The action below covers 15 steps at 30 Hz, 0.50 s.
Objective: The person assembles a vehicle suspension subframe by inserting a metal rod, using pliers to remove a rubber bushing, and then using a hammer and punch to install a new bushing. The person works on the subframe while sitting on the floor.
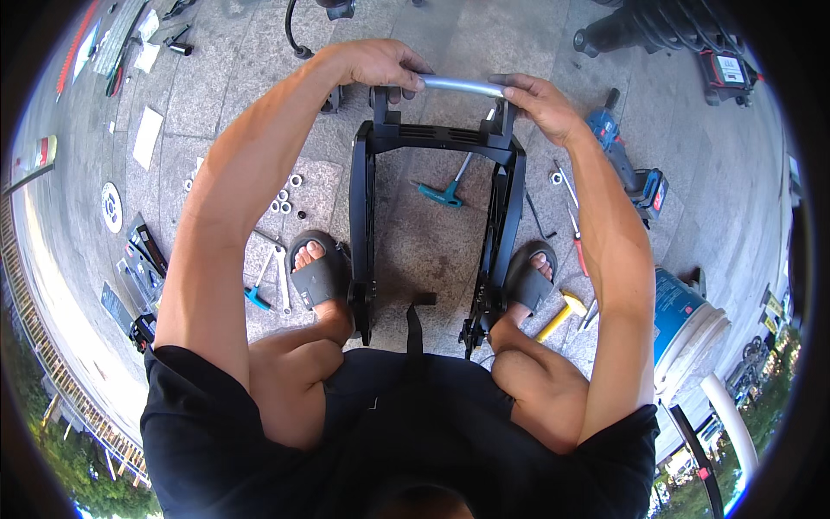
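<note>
A silvery metal tube [464,85] spans the far end of a black metal frame [437,137], lying across its two upright lugs. My left hand [386,66] pinches the tube's left end between thumb and fingers. At the other end, my right hand [538,102] grips the tube with its thumb on top; some of its fingers are hidden. The U-shaped frame stands between my feet, its two long side arms pointing toward me. Inside it, on the ground, lies a T-handle wrench with a teal grip [443,192].
To the right are a cordless power tool [634,169], a red-handled screwdriver [578,251], a yellow hammer [560,317] and a white-and-blue bucket [683,324]. Several metal rings [281,201], another teal T-handle wrench [258,296] and a spanner [284,281] lie left. A coil-spring shock absorber [657,28] is far right.
</note>
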Tool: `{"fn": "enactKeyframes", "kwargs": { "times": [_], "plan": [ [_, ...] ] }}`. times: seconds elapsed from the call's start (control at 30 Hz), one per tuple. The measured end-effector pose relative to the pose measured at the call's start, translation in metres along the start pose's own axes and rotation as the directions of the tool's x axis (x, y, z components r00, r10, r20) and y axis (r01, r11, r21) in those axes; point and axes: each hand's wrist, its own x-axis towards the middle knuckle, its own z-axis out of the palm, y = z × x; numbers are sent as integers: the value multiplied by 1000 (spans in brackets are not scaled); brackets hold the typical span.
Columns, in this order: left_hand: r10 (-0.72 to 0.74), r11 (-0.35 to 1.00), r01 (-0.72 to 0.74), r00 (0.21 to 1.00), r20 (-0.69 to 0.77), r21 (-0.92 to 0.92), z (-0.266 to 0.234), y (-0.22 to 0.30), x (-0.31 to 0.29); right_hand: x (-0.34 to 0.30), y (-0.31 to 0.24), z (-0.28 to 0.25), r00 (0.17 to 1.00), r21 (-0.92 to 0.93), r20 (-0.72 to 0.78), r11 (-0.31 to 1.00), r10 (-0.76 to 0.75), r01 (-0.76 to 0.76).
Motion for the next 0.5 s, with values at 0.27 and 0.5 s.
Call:
{"fn": "enactKeyframes", "kwargs": {
  "times": [0.27, 0.5],
  "plan": [
    [-7, 999, 7, 1000, 12, 44, 2, 5, 4, 0, 2, -7, 999, 101, -37, 995, 22, -18],
    [5, 1000, -4, 998, 68, -16, 0, 0, 10, -2, 5, -11, 1000, 135, 14, 991, 20, -21]
  ]
}}
